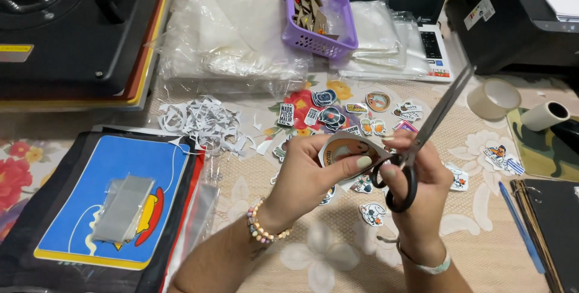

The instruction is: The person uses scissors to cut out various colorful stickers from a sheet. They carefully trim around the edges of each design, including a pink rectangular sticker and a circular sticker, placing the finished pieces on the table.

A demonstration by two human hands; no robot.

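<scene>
Two hands: both worked above the flowered tablecloth [338,257], meeting over its middle.
Left hand [307,172]: fingers and thumb were pinched together on a round orange sticker [345,147], holding it tilted toward the camera.
Right hand [416,178]: fingers were closed through the black loops of the scissors [422,142], gripping them firmly.
Scissors: the blades stood parted, pointing up and away from the grip; their pivot sat just beside the sticker's right edge.
Sticker: it was held between the two hands, touching the left thumb, above the table.
Beyond the grip: cut stickers [338,115] lay scattered, with a purple basket [319,31] farther off.
Left of the grip: white paper trimmings [205,124] were piled near a blue printed sheet [114,196].
Right of the grip: a tape roll [494,99] and a blue pen [522,226] lay well apart.
</scene>
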